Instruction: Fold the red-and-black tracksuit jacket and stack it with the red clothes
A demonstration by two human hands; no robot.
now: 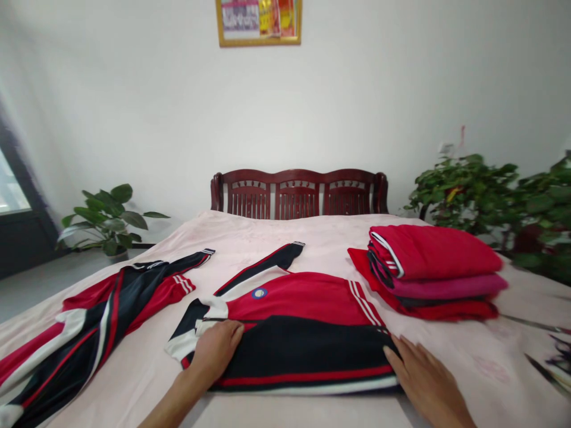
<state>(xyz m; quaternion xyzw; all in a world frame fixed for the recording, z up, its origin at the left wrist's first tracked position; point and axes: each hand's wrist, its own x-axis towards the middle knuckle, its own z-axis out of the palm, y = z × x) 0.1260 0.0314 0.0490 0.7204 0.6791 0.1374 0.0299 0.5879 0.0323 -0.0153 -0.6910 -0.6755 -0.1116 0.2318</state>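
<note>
A red, navy and white track jacket (294, 297) lies in front of me, its collar end to the left and its striped hem to the right. One navy sleeve (307, 351) is folded across its near side; the other sleeve stretches away at the back. My left hand (216, 351) is closed on the jacket near the collar and shoulder, its fingertips partly hidden. At the hem end, my right hand (423, 377) rests against the folded edge with its fingers stretched out and thumb apart. A round blue badge (259, 293) shows on the red chest.
More navy and red sportswear (107, 321) lies loosely spread at the left. Folded red and pink clothes form a stack (441, 255) at the right. Everything sits on a pale pink bedsheet (325, 238). Beyond are a dark wooden chair back (297, 193) and leafy plants (468, 190).
</note>
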